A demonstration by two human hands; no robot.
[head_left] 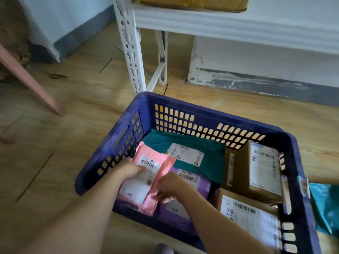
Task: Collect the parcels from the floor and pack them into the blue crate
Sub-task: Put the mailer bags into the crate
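Note:
The blue crate [117, 142] stands on the wooden floor. Inside its left part lies a pink parcel [146, 191] with a barcode label. My left hand [128, 169] grips its left edge, and my right hand [169, 186] pinches its right edge. Under it sits a purple parcel [200, 186]. A teal parcel [207, 153] lies flat at the back of the crate. On the right stand a cardboard box [260, 171] and a second labelled box [247, 215] nearer to me.
A white metal shelf rack [132, 52] stands just behind the crate, with a cardboard box on its shelf. A pink leg [33, 83] slants at the left. Another teal parcel [324, 208] lies on the floor outside the crate's right wall.

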